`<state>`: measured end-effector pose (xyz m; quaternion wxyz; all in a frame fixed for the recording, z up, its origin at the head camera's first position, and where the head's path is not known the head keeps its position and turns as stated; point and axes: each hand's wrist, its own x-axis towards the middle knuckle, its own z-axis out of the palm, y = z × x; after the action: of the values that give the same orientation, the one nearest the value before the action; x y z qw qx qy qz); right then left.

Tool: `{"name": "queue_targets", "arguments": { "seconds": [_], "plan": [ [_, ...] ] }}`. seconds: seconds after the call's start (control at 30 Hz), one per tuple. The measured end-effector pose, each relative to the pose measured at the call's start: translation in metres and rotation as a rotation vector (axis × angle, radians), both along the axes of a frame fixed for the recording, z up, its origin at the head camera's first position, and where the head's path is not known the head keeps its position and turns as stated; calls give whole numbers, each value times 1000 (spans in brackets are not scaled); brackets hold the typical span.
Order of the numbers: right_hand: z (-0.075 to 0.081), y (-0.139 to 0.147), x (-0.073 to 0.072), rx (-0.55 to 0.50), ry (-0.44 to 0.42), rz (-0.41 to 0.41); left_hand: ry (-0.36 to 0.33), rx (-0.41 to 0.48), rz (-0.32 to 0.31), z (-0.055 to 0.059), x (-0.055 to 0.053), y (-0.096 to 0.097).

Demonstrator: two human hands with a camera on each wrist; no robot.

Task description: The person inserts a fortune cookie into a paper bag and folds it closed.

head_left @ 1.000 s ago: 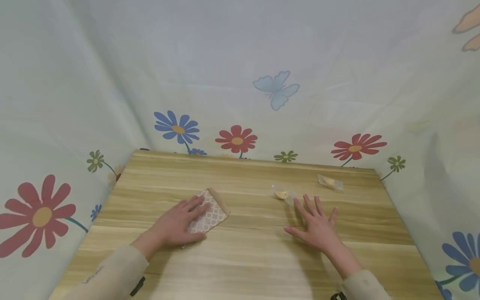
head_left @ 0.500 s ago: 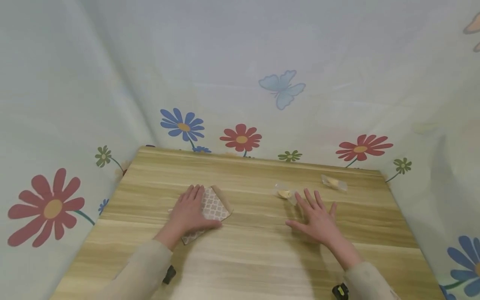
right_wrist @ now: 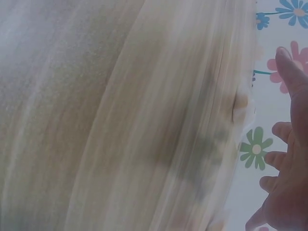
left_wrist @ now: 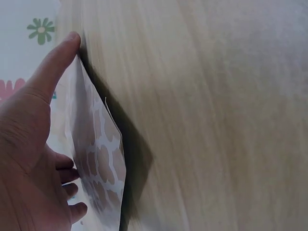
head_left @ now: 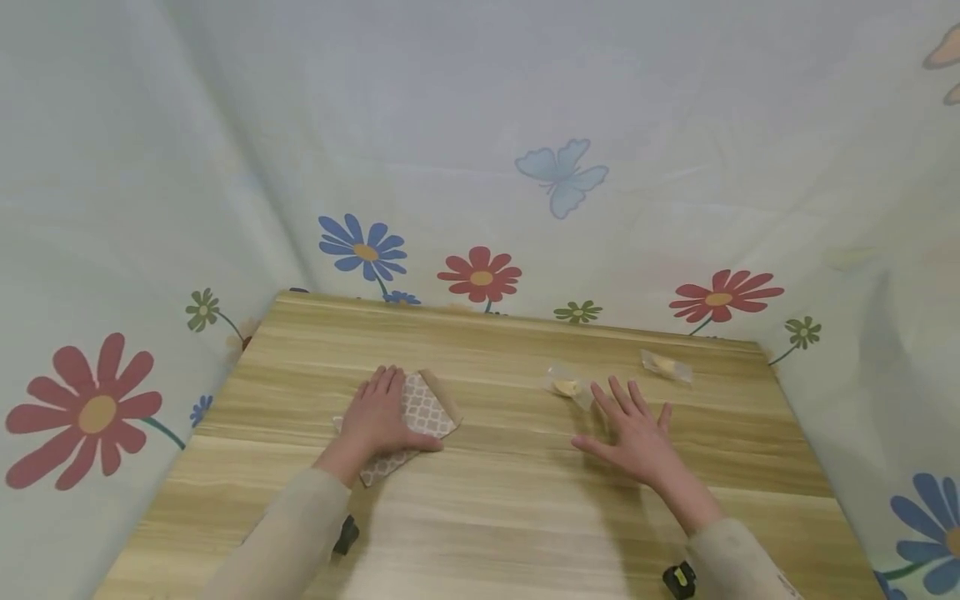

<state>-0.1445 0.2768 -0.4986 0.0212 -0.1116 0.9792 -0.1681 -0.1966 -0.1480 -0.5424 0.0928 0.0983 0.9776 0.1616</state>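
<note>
A flat paper bag (head_left: pixel 429 410) with a grey-and-white lattice print and a plain brown edge lies on the wooden table. My left hand (head_left: pixel 378 421) lies across its left part, fingers straight and thumb stretched out, hiding some of the print. In the left wrist view the bag (left_wrist: pixel 101 163) is seen edge-on beside the thumb; how firmly the hand touches it I cannot tell. My right hand (head_left: pixel 637 437) is spread above the table. Just beyond its fingertips is a clear wrapper with a small yellowish piece (head_left: pixel 566 387), also visible as a wrapped piece (right_wrist: pixel 242 102) in the right wrist view.
Another clear-wrapped yellowish piece (head_left: pixel 666 367) lies farther back on the right. The wooden table (head_left: pixel 495 517) ends at a pale curtain (head_left: pixel 450 150) printed with flowers and a butterfly, which hangs behind and along both sides.
My left hand has shifted right and turned over the paper bag, so its fingers point farther away and its lower corner shows. The right hand has hardly moved.
</note>
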Motion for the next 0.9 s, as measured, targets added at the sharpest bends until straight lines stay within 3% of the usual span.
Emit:
{"name": "queue_targets", "arguments": {
  "seconds": [0.4, 0.67, 0.9],
  "plan": [
    [-10, 4, 0, -6, -5, -6, -15, 17, -2, -4, -5, 4],
    [-13, 4, -2, -27, -25, -4, -20, 38, -38, 2, -9, 2],
    [-14, 4, -1, -28, -20, -3, -24, 34, -63, 6, -6, 1]
  ]
}}
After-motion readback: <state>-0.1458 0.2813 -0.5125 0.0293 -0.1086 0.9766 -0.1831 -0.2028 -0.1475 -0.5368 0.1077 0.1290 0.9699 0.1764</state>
